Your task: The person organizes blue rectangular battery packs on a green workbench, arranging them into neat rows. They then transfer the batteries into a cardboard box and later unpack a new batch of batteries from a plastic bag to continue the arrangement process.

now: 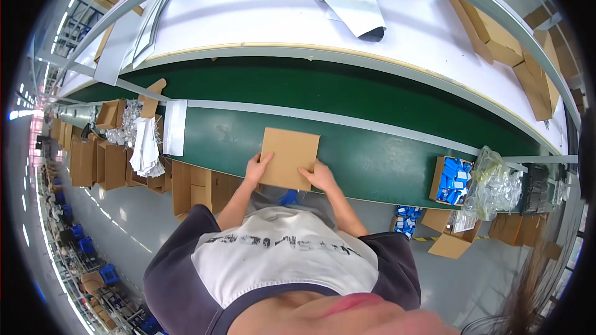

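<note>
The left grip and right grip hold a cardboard square by opposite sides, at the desk's near edge. From the square, green surface stretches left to a white panel and right to a carton of blue packets.

"What's the person wearing?"
"A short-sleeved shirt with a pale, whitish front panel. Both the left sleeve and the right sleeve are dark."
"Any markings?"
"Dark, patchy lettering across the far part of the panel."
"And the neckline?"
"A dark, rounded neckband on the near side, next to a line of stitching."
"The arms?"
"Bare forearms, and the left hand and right hand are bare too."
</note>
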Tool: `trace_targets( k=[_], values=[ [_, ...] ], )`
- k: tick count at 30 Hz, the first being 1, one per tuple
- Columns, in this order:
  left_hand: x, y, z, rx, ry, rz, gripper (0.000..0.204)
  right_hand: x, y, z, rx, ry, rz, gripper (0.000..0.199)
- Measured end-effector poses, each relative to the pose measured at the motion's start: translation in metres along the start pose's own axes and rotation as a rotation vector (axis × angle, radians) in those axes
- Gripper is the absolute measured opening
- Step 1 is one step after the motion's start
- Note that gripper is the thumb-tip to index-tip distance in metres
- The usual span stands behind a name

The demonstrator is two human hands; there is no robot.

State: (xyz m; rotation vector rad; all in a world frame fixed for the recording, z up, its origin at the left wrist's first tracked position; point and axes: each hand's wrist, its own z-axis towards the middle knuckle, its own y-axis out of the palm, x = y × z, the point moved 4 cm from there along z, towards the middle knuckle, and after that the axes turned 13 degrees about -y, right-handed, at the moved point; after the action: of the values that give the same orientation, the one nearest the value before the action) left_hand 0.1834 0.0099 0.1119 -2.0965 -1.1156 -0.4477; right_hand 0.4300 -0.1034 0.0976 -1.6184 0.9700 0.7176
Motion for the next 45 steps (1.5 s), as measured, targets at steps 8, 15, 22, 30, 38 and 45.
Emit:
trace_targets(
  k=[8,15,22,30,38,45],
  values=[
    [-0.010,-0.014,0.092,-0.008,0.314,0.603,0.064,-0.296,-0.188,0.048,0.292,-0.871,0.117,0.030],
    [-0.014,-0.049,0.128,-0.152,0.404,0.420,0.053,-0.332,-0.340,0.169,0.672,-0.396,-0.910,0.038],
    [-0.068,-0.098,0.143,-0.049,0.412,0.291,0.032,-0.352,-0.329,0.148,0.395,-0.620,-0.883,0.032],
    [-0.075,-0.083,0.159,-0.043,0.339,0.213,0.031,-0.306,-0.338,0.151,0.676,-0.527,-1.090,0.050],
    [-0.088,-0.044,0.124,-0.072,0.398,0.273,0.027,-0.313,-0.413,0.152,0.624,-0.298,-1.688,0.031],
    [-0.094,-0.055,0.115,-0.062,0.355,0.322,0.026,-0.267,-0.485,0.218,0.600,-0.030,-1.286,0.057]
  ],
)
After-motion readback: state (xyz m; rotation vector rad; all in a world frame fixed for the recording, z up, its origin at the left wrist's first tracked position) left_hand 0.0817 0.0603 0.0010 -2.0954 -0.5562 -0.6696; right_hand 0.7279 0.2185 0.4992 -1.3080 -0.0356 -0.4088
